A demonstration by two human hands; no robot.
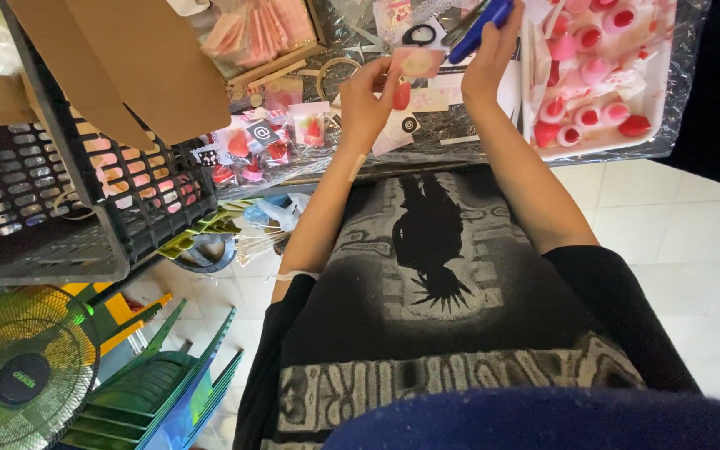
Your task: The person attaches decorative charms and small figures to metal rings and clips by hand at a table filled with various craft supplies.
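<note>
My left hand (366,98) holds a small clear packet with a pink header card (417,62) and a red piece hanging below it, above the table's near edge. My right hand (488,52) grips a blue stapler-like tool (478,27) right beside the packet's top. Both hands meet over the foil-covered table (460,133). Several finished small packets with red and pink pieces (264,142) lie to the left of my left hand.
A white tray (656,92) of several pink and red cup-shaped pieces sits at the right. A black plastic crate (60,208) with a cardboard box (127,58) stands at the left. Scissors (418,35) lie at the back. A green fan (22,367) and stacked chairs (168,383) stand below on the floor.
</note>
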